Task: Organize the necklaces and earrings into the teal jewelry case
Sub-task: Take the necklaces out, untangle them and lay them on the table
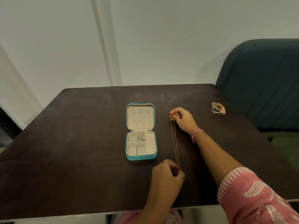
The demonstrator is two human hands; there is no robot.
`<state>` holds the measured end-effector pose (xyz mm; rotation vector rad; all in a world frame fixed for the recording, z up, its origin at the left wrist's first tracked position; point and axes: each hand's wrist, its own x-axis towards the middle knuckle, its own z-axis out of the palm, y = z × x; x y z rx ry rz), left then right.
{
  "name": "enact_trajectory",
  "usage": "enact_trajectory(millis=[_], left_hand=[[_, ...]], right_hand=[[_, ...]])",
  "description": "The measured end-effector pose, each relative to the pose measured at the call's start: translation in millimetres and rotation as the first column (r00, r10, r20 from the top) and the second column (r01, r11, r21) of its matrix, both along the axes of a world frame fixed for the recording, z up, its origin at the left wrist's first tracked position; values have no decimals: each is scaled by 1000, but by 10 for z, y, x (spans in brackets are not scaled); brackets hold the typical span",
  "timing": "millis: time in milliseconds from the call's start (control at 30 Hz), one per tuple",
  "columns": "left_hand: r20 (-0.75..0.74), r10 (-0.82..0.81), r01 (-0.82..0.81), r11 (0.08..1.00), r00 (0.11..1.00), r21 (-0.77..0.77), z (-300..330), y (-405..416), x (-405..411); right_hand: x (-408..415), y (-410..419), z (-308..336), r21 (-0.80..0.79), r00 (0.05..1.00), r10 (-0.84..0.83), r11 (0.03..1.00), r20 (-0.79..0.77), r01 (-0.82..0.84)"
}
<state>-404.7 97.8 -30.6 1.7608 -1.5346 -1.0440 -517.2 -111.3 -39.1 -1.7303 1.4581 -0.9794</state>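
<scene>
The teal jewelry case [141, 157] lies open on the dark table, its beige lid flat behind it. A tangle of silver jewelry [141, 138] sits in its upper middle compartment; the other compartments look bare. A thin gold necklace [175, 143] is stretched taut just right of the case. My right hand [183, 119] pinches its far end. My left hand [167, 176] pinches its near end. A pile of gold earrings and other pieces [217, 108] lies at the table's far right.
The dark wooden table [80, 143] ends at a white wall behind and at a near edge by my lap. A dark blue upholstered seat [262, 81] stands against the table's right side.
</scene>
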Motion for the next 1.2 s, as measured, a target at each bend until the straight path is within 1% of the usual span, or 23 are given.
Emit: enact_trajectory(millis=[133, 267, 333, 467, 600, 700, 800, 933, 1000, 1067, 1133, 1200], left_hand=[[57, 3, 0, 999, 998, -46, 1, 18, -34], [107, 5, -1, 999, 994, -43, -2, 6, -50], [117, -5, 8, 1000, 993, -22, 0, 5, -55], [145, -10, 10, 1000, 989, 2, 2, -5, -67], [173, -27, 19, 999, 985, 48, 5, -33, -71], [175, -36, 29, 999, 984, 44, 3, -30, -63], [154, -37, 33, 999, 987, 26, -1, -14, -47], [84, -46, 47, 999, 995, -7, 11, 37, -3], [33, -29, 30, 998, 999, -50, 68, 68, 60], [3, 15, -14, 989, 1000, -144, 161, 84, 162], [16, 84, -75, 952, 996, -298, 207, 69, 317], [60, 184, -137, 879, 981, -457, 170, 25, 505]], right_hand=[[27, 29, -41, -75, 991, 16, 997, -132, -27], [32, 22, -41, -86, 983, 13, 996, -182, -29], [24, 18, -53, -91, 983, 5, 996, -185, -22], [8, 7, -54, -89, 989, -25, 996, -144, 13], [0, -14, -26, -49, 993, -20, 999, -116, 14], [-9, -37, 21, -6, 992, -7, 1000, -127, 6], [-14, -61, 46, 30, 990, -2, 1000, -140, 7], [-21, -81, 91, 63, 988, 29, 998, -153, -20], [-11, -72, 153, 72, 990, 37, 997, -135, -28], [28, -34, 246, 30, 993, 38, 999, -112, -35], [109, 80, 365, -30, 995, 59, 998, -86, -62], [223, 250, 488, -69, 989, 129, 989, -76, -134]])
